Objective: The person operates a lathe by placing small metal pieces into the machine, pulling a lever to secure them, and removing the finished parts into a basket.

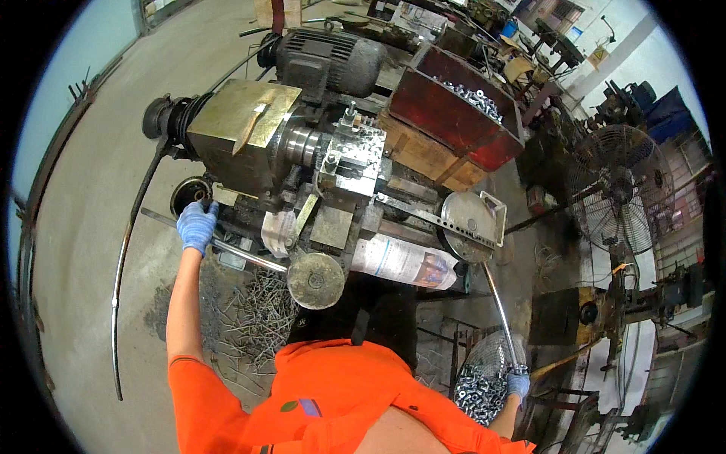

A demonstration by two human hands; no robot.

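My left hand (198, 225), in a blue-grey knit glove, is at the near edge of a dark round cup-like part (180, 201) on the machine's left. Its fingers are curled together there; a small brownish thing shows by the fingertips, too small to name. Low on the right, my gloved right hand (519, 384) is closed around the end of a shiny lever (497, 304) running down from a round plate (467, 214). Under that hand stands a mesh basket (495, 349) holding many small metal parts. The lathe-like machine's tool block (354, 160) and chuck (301, 145) are ahead of me.
A red bin (446, 113) with metal parts stands behind the slide. Another lever (249, 255) joins a round knob (316, 281). Metal shavings (261, 318) cover the floor below. A brush (248, 130) lies on the headstock; a large fan (622, 185) stands right.
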